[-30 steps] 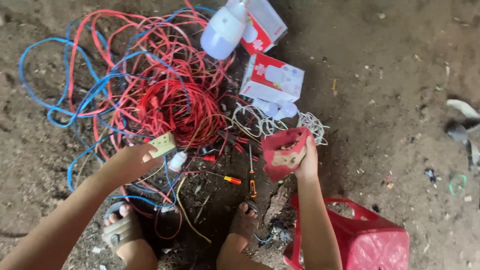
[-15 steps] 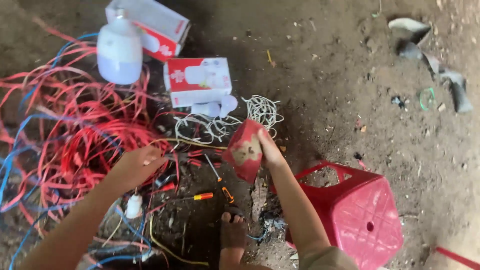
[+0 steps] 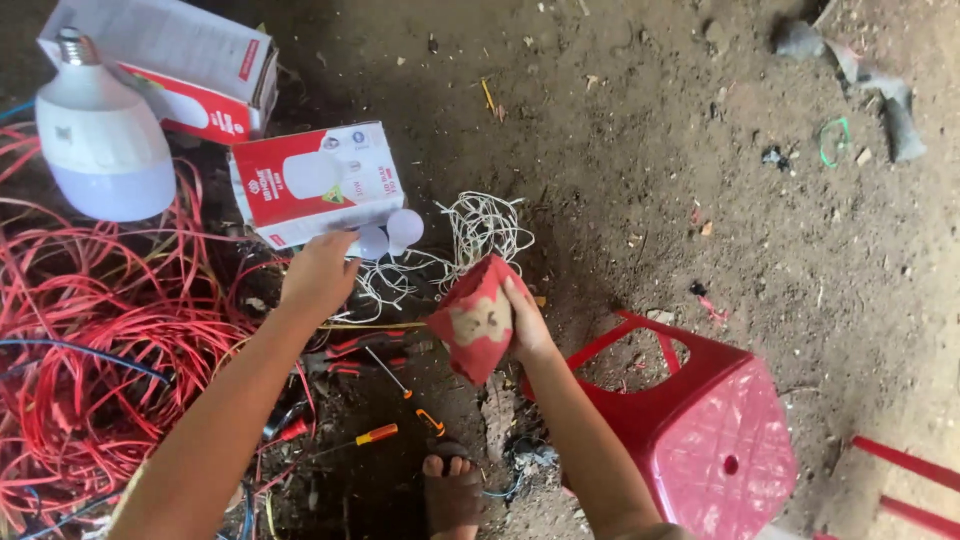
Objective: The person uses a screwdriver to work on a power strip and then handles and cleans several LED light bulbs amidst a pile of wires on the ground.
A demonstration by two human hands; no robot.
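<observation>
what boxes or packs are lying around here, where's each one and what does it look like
Red and white bulb box: on the dirt ahead, lying flat, bulb picture on top; the left hand is at its near edge.
Second red and white box: top left, open-ended, beside the big white bulb.
Crumpled red pack: held up in the right hand, pale patch on front.

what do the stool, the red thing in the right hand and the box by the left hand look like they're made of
Stool: moulded plastic, glossy red, with a textured seat and cut-out sides. Red pouch in the right hand: looks like soft cloth or thin plastic, since it crumples and folds; which one is hard to tell. Bulb box at the left hand: printed cardboard, with creased edges and an open flap.
</observation>
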